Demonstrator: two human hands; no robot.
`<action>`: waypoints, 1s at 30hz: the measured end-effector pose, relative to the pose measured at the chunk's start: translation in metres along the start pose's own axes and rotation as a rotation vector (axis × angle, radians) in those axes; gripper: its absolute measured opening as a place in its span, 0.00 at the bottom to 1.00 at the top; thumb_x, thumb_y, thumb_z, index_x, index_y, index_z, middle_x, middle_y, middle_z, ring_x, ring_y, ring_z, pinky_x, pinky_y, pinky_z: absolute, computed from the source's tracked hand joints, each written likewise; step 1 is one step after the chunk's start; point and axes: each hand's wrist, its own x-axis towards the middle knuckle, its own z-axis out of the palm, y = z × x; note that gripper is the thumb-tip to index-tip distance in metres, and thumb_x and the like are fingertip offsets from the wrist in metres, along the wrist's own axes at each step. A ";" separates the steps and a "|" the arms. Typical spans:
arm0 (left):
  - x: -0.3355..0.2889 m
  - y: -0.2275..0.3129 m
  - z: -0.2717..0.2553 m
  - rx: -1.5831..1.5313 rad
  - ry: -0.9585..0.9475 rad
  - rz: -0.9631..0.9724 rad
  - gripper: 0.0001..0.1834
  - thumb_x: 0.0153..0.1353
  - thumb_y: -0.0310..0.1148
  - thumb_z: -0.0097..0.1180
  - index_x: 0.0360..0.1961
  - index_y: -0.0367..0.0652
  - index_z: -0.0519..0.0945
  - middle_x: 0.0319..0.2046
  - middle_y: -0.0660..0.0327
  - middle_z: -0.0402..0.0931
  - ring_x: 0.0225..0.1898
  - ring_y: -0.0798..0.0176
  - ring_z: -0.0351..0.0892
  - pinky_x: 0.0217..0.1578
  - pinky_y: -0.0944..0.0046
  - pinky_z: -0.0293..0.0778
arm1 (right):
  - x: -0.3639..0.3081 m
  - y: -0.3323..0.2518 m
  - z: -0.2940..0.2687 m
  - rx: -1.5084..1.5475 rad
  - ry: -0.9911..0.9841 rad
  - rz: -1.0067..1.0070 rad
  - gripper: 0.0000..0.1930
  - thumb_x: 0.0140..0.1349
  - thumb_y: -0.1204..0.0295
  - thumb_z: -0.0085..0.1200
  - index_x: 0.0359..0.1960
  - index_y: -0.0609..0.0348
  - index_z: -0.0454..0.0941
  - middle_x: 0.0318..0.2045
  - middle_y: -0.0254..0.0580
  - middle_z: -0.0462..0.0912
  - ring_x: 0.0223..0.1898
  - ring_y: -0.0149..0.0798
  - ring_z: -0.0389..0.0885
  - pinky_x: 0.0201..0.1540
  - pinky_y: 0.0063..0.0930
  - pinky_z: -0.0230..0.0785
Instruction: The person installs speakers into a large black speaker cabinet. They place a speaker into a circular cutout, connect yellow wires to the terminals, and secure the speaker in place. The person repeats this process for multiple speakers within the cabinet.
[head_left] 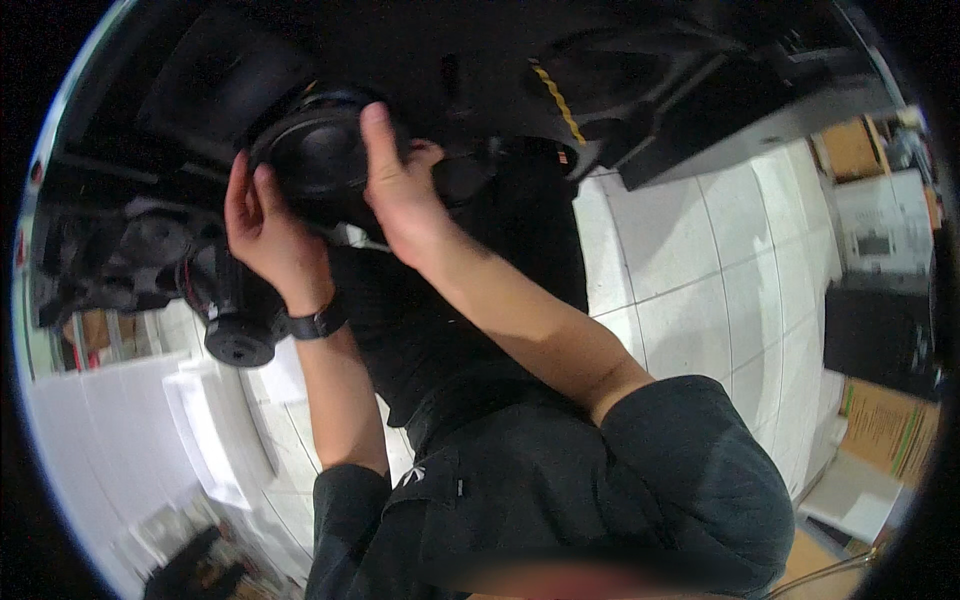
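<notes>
Between my two hands is a round black speaker with a dark cone and raised rim, over a dark surface. My left hand has its fingers against the speaker's near left edge; a dark band circles that wrist. My right hand grips the right edge, its thumb up on the rim and the other fingers bent behind, partly hidden. Left of my left wrist stands another black speaker with a round magnet end. More black parts sit beyond it at the far left, too dark to name.
A yellow strip lies on the dark surface to the right. A black panel or box juts out beside it. Cardboard boxes, a white box and a black box line the right side of the white tiled floor.
</notes>
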 end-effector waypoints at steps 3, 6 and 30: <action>-0.004 -0.003 -0.008 0.075 -0.008 0.046 0.20 0.70 0.22 0.57 0.62 0.32 0.75 0.55 0.49 0.80 0.54 0.59 0.81 0.58 0.63 0.76 | 0.004 0.006 -0.001 -0.082 0.069 -0.014 0.52 0.59 0.38 0.64 0.62 0.69 0.47 0.58 0.58 0.63 0.63 0.42 0.62 0.68 0.33 0.55; 0.000 -0.010 -0.023 0.086 -0.049 0.023 0.20 0.70 0.24 0.58 0.63 0.34 0.75 0.56 0.50 0.79 0.54 0.61 0.80 0.55 0.63 0.77 | 0.006 0.007 0.002 -0.095 0.078 -0.037 0.47 0.61 0.41 0.64 0.60 0.63 0.48 0.55 0.51 0.64 0.59 0.33 0.62 0.63 0.28 0.60; 0.012 -0.019 -0.038 0.071 -0.072 -0.098 0.25 0.67 0.23 0.61 0.65 0.40 0.75 0.55 0.56 0.76 0.49 0.62 0.81 0.40 0.64 0.86 | -0.005 0.003 0.001 -0.124 0.169 -0.104 0.36 0.63 0.47 0.65 0.57 0.55 0.58 0.51 0.46 0.68 0.55 0.39 0.70 0.63 0.44 0.64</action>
